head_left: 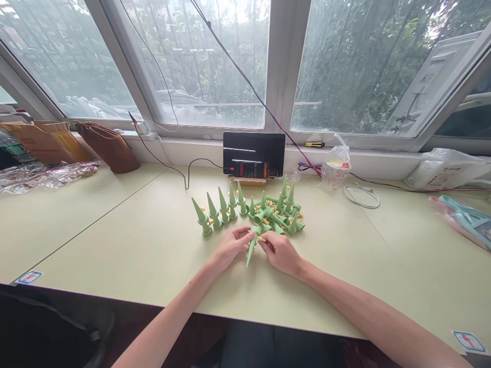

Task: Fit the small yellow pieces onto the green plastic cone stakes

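Both my hands meet over the table's middle around one green plastic cone spike [251,250], its tip pointing toward me. My left hand [232,246] pinches the spike's wide end from the left. My right hand [280,251] grips the same end from the right, with a small yellow piece [261,238] at its fingertips. Just beyond my hands, a row of several green spikes [220,208] stands upright. To their right lies a loose pile of green spikes and small yellow parts [279,214].
A dark tablet with a phone leaning on it [253,156] stands at the window sill. A brown pouch [109,147] and plastic bags [46,174] lie at the left. A wrapped cup [336,168], a coiled cable [361,197] and turquoise packaging [466,220] sit at the right.
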### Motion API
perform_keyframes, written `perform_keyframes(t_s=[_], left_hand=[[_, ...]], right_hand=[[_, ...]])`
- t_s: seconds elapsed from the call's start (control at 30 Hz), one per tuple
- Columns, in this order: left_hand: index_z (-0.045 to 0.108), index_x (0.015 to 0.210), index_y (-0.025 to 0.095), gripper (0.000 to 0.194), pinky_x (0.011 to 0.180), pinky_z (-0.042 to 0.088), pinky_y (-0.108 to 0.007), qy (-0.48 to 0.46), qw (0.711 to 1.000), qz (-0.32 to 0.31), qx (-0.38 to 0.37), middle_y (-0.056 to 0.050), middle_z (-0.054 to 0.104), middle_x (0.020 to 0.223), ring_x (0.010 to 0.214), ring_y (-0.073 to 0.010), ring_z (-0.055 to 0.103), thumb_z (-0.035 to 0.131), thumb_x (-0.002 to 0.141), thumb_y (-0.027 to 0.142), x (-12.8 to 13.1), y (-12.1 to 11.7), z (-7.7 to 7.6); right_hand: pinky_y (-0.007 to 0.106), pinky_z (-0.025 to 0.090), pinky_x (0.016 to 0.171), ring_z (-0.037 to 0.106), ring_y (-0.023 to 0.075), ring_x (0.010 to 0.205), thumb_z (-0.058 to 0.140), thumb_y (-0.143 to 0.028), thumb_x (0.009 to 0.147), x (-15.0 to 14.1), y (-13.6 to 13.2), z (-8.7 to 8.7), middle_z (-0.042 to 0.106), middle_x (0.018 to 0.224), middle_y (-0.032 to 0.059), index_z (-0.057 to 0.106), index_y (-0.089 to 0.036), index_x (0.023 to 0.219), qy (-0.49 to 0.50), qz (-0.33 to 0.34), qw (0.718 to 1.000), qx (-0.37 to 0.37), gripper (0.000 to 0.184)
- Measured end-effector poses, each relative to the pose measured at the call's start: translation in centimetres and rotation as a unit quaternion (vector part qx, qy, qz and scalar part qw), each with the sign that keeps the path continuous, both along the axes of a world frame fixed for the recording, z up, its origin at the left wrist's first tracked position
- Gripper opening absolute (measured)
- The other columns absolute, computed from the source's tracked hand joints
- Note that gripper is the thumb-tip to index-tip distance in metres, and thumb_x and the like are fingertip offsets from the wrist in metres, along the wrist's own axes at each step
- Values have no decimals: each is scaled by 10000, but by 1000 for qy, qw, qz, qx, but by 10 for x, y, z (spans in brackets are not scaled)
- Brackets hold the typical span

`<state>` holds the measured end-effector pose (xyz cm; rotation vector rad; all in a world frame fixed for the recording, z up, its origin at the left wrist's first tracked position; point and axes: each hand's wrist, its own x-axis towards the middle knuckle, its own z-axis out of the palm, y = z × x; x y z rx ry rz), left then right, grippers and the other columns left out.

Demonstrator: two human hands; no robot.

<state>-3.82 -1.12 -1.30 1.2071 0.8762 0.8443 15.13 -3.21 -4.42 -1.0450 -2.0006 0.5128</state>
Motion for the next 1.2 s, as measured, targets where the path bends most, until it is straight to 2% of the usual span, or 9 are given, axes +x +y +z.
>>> perform_keyframes(t_s=[0.23,0.43,0.57,0.7,0.83,0.9,1.03,1.2], left_hand=[[704,1075,150,393,595,489,-227,-3,1000,7,11,-59,691,821,655,-123,601,738,821,447,-1,1,-4],[690,1028,150,423,497,489,-227,15,999,16,50,-26,658,734,555,-113,561,750,785,490,4,-3,-3],[678,1093,151,474,499,525,-260,22,997,21,70,-37,677,736,603,-158,616,746,778,498,6,-3,-5],[673,1125,173,444,519,553,-279,27,994,15,107,-27,671,730,635,-168,621,720,806,477,7,-3,-7],[678,1103,182,373,538,570,-281,26,988,25,148,-14,646,734,637,-151,602,712,825,428,9,-3,-9],[680,1093,174,365,540,573,-281,25,986,33,160,-16,640,744,627,-143,593,719,822,415,10,-3,-9],[684,1079,183,351,523,573,-282,24,985,34,165,-11,628,727,611,-144,592,724,817,415,12,-4,-8],[677,1077,202,331,510,574,-290,11,989,20,144,-7,637,717,619,-161,627,701,837,429,12,-4,-7]], right_hand=[[259,365,608,461,134,614,390,-327,1021,0,0,3,547,706,13,574,-184,826,4,17,1000,-22,304],[264,342,567,424,128,569,384,-333,1014,1,2,0,524,652,2,520,-191,744,42,26,998,-35,334],[262,327,535,398,118,530,426,-379,988,1,2,7,506,604,-10,506,-196,709,79,44,992,-92,343],[248,298,493,363,98,484,483,-449,953,3,4,13,456,542,-37,504,-194,677,134,68,969,-196,376],[230,213,429,271,71,426,532,-548,898,5,10,14,378,497,-75,519,-189,684,215,118,914,-322,418],[222,169,418,239,60,424,565,-589,861,7,13,14,368,500,-82,521,-186,684,242,138,890,-361,442],[219,141,420,210,49,432,594,-611,836,9,13,19,354,503,-90,518,-182,684,255,149,876,-382,461],[221,162,418,232,51,428,578,-583,866,8,9,20,373,506,-84,510,-181,675,253,140,889,-355,450]])
